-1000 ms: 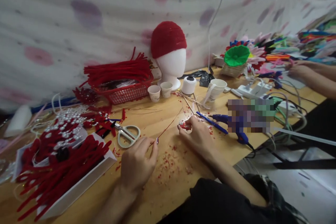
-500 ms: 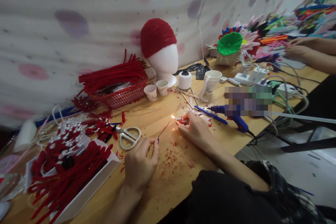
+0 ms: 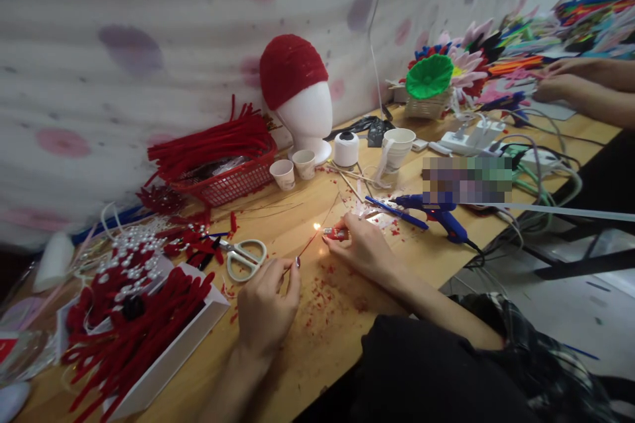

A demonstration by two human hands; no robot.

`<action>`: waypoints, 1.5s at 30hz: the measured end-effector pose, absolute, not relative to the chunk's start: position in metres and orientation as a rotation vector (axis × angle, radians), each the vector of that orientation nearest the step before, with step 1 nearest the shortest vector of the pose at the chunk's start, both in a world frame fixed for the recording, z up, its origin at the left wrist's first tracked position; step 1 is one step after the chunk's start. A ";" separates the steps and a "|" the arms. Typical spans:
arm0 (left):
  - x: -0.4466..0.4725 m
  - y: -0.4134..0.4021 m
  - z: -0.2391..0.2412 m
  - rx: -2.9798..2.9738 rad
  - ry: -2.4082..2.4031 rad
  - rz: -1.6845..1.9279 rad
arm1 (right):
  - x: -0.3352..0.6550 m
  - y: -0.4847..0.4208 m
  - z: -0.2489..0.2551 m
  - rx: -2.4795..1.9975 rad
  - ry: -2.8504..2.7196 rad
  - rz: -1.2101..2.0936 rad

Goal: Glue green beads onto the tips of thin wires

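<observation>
My left hand (image 3: 268, 307) is closed, pinching a thin dark red stem (image 3: 308, 246) between thumb and fingers; the stem points up and to the right. In my right hand (image 3: 361, 243) is a red lighter (image 3: 337, 234) with a metal top, gripped on its side. Its small flame (image 3: 317, 227) burns at the upper part of the stem. White-handled scissors (image 3: 247, 259) lie just beyond my left hand. Red fluff scraps (image 3: 322, 291) are scattered on the wooden table (image 3: 297, 370) between my hands.
A white box (image 3: 171, 350) of red fuzzy stems is at left, a red basket (image 3: 228, 186) behind it. A foam head (image 3: 312, 115) in a red cap, paper cups (image 3: 282, 174) and a thread spool (image 3: 346, 149) stand at back. A blue glue gun (image 3: 441, 211) lies right; a co-worker's hands (image 3: 565, 82) are beyond.
My right hand has moved the lighter slightly left and down, and the flame has shifted along the stem toward my left hand. My left hand stays almost in place.
</observation>
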State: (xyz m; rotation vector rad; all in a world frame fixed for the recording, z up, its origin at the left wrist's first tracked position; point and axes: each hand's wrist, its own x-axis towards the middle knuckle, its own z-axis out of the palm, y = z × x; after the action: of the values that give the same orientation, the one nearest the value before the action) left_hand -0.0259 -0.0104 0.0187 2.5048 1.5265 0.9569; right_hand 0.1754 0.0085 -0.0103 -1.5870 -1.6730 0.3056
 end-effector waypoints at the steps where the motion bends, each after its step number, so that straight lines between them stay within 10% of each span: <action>1: -0.026 -0.010 0.018 2.507 1.524 0.957 | 0.175 0.008 -0.011 -1.562 -1.690 0.298; 45: -0.026 -0.007 0.012 2.568 1.471 1.121 | 0.174 0.006 -0.013 -1.599 -1.663 0.368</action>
State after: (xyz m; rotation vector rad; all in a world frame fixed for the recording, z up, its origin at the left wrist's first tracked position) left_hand -0.0261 -0.0071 0.0119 2.5676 1.4715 1.1214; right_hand 0.1745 0.0056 -0.0130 -1.5986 -1.6627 0.3684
